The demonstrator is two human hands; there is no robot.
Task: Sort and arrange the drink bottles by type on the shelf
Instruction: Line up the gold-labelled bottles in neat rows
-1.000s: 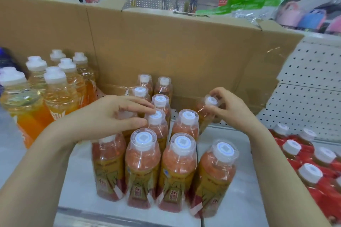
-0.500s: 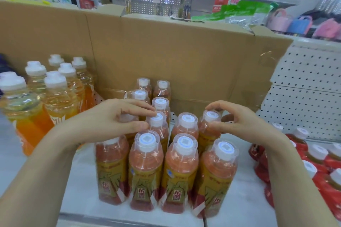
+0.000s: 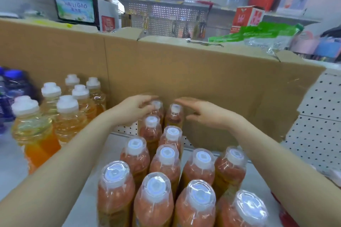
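- Reddish bottles (image 3: 167, 162): a block of white-capped drinks standing upright in rows on the white shelf (image 3: 103, 151), running from the front edge back to the cardboard wall (image 3: 203, 79).
- Yellow bottles (image 3: 67, 114): a separate group of another type, standing to the left and apart from the reddish block.
- Left hand (image 3: 132, 111): fingers and thumb curled round the top of the rear-left bottle (image 3: 156, 106), at the back of the block.
- Right hand (image 3: 204, 114): fingers straight and spread, holding nothing, just beside the rear-right bottle (image 3: 174, 116); motion blur hides whether it touches.
- Handling (judgement): the bottles look full, so each is fairly heavy for its size. The plastic walls are probably stiff enough not to give under a firm grip.
- Clear film over the caps looks smooth and likely slippery.
- Best hold (judgement): the shoulder just below the cap, or the labelled body. Being tall and narrow, a bottle pushed at the top may tip its neighbours.
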